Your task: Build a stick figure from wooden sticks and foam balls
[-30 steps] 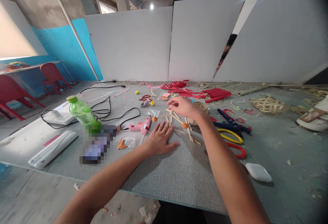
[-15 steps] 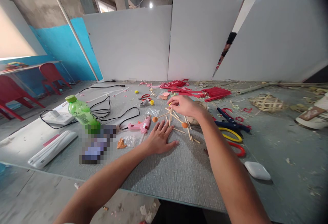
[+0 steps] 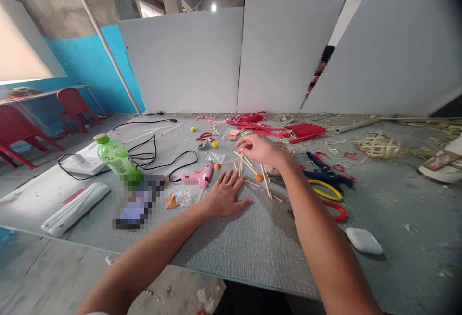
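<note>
My left hand [image 3: 225, 195] lies palm down on the grey table, its fingers spread, at the near side of a small frame of thin wooden sticks [image 3: 246, 162]. My right hand [image 3: 258, 148] reaches over the top of that frame, thumb and fingertips pinched together at a small yellow piece, mostly hidden by the fingers. One orange ball [image 3: 217, 166] sits at the left end of a stick, and another orange ball [image 3: 259, 178] is on the right side of the frame. Loose sticks rest beside it.
Left are a pink glue gun [image 3: 198, 177], green bottle [image 3: 117, 158], black cable and white case [image 3: 75, 209]. Right are blue-handled pliers [image 3: 330, 176], yellow and red scissor handles, and a white earbud case [image 3: 364, 241]. Red strips [image 3: 306, 131] and a woven piece [image 3: 377, 145] lie further back.
Both hands keep nearly the same place. The yellow piece at my right fingertips shows less than before, and the view has shifted slightly.
</note>
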Motion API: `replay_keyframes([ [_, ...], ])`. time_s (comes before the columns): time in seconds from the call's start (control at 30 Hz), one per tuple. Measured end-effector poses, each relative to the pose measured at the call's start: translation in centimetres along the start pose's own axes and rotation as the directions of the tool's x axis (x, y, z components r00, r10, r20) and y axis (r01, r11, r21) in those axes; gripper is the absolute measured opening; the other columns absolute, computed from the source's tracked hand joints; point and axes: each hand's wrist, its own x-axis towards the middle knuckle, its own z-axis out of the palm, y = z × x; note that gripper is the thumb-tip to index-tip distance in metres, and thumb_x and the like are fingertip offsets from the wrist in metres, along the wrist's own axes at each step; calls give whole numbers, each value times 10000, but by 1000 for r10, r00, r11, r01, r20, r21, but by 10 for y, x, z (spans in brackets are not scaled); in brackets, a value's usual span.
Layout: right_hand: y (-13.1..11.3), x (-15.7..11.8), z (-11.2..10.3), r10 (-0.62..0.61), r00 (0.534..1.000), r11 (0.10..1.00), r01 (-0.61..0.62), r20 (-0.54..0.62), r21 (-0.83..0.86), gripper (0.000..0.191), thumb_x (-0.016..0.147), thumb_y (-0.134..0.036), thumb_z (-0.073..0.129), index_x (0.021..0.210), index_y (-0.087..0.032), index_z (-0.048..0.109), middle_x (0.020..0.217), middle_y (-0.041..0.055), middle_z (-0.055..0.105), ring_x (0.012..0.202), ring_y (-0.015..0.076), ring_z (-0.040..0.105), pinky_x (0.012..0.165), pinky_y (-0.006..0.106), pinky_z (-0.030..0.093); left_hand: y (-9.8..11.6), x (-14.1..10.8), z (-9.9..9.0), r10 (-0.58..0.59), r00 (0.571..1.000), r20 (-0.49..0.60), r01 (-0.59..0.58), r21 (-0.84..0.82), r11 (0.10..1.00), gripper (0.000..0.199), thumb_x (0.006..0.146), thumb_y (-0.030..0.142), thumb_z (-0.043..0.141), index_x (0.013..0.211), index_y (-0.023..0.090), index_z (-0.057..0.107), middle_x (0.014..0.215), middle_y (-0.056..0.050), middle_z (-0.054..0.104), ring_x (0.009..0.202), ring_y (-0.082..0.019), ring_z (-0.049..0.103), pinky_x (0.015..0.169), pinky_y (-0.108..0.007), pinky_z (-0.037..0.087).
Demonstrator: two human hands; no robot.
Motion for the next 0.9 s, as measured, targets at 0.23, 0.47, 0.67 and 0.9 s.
replay_keyframes([
  [0.23, 1, 0, 0, -5, 1000, 1000, 5, 4, -11, 251, 832, -205, 648, 1046, -200, 778, 865, 59, 798, 787, 219, 732, 703, 319, 526, -1, 0, 2, 10, 1000, -13, -10, -4, 1000, 853, 993, 791, 328, 1638, 233, 349, 1732, -111, 261, 1619, -362, 154, 1301, -553, 165],
  [0.47, 2, 0, 0, 9, 1000, 999, -9, 3, -31, 239, 845, -214, 644, 1050, -196, 765, 923, 68, 801, 826, 221, 742, 707, 314, 531, 1, -1, -1, 1, 1000, -16, 0, 12, 1000, 867, 993, 790, 329, 1615, 189, 391, 1715, -137, 300, 1611, -365, 188, 1305, -533, 165],
  [0.67, 5, 1, 2, -1, 1000, 1000, 1, 4, -25, 249, 833, -223, 640, 1049, -212, 765, 910, 59, 799, 812, 224, 740, 696, 317, 531, 1, -1, -1, 2, 1000, -24, -2, 5, 1000, 850, 991, 790, 332, 1608, 209, 399, 1713, -121, 314, 1608, -365, 201, 1303, -538, 172],
  [0.9, 3, 2, 3, 1, 1000, 999, -1, 2, -39, 282, 815, -208, 632, 1056, -202, 779, 914, 73, 800, 825, 234, 745, 714, 318, 544, 3, 0, -3, -1, 1000, -16, 1, 16, 1000, 862, 993, 784, 345, 1605, 180, 408, 1713, -149, 298, 1604, -375, 207, 1303, -542, 181],
])
